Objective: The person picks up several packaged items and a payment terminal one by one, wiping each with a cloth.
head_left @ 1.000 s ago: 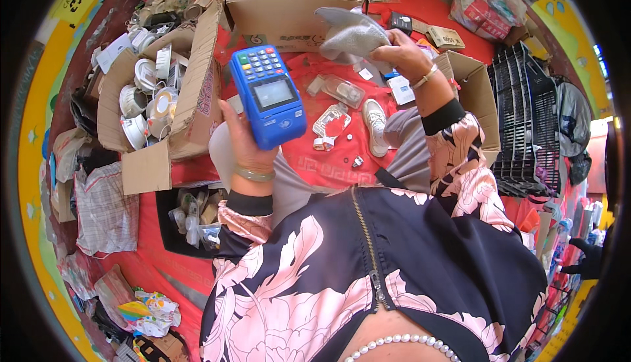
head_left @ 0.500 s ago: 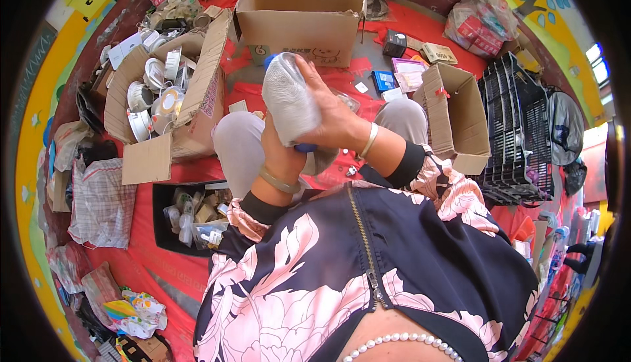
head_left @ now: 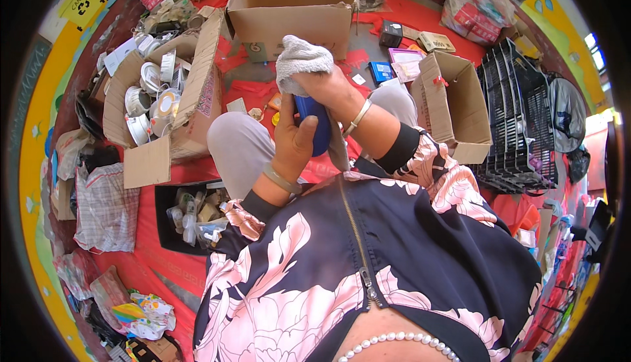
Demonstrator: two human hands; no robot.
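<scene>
Lowered now, the blue device (head_left: 314, 125) (glossy, rounded) sits gripped in left hand (head_left: 294, 140), right hand (head_left: 327, 86) clutching grey cloth (head_left: 299, 59).

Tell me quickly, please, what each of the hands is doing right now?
Left hand: closed around the blue device, holding it up.
Right hand: closed on a grey cloth, pressed on top of the device.

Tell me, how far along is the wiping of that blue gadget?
Mid-wipe, it seems. The left hand grips the blue device upright, while the right hand presses a grey cloth over its top. The lower body is uncovered; whether it is clean cannot be told. It has not been set down.
</scene>
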